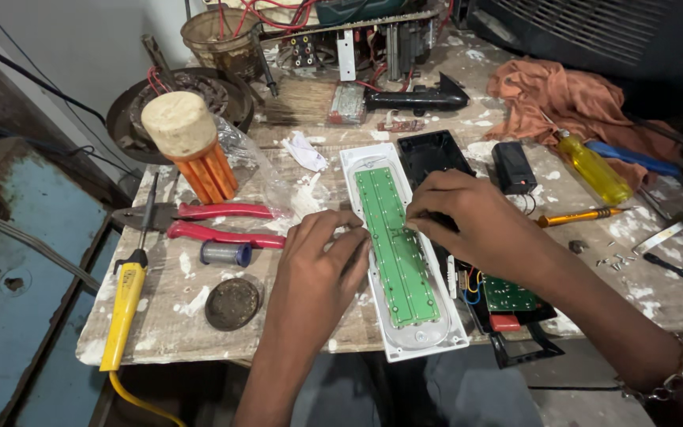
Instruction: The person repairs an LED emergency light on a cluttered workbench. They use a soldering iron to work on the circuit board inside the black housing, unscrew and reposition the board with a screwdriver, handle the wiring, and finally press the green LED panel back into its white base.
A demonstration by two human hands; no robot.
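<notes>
Both hands (405, 237) press the long green circuit board (397, 245) in its white tray (428, 344).

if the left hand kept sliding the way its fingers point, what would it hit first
The left hand points up and right, already touching the green circuit board in its white housing; beyond that, likely the right hand.

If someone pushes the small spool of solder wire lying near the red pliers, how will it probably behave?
The solder spool lies on its side, so it would probably roll toward the red pliers or the round tin lid. It looks small but likely heavy for its size. The rough, paint-spattered wooden table may stop it soon.
</notes>
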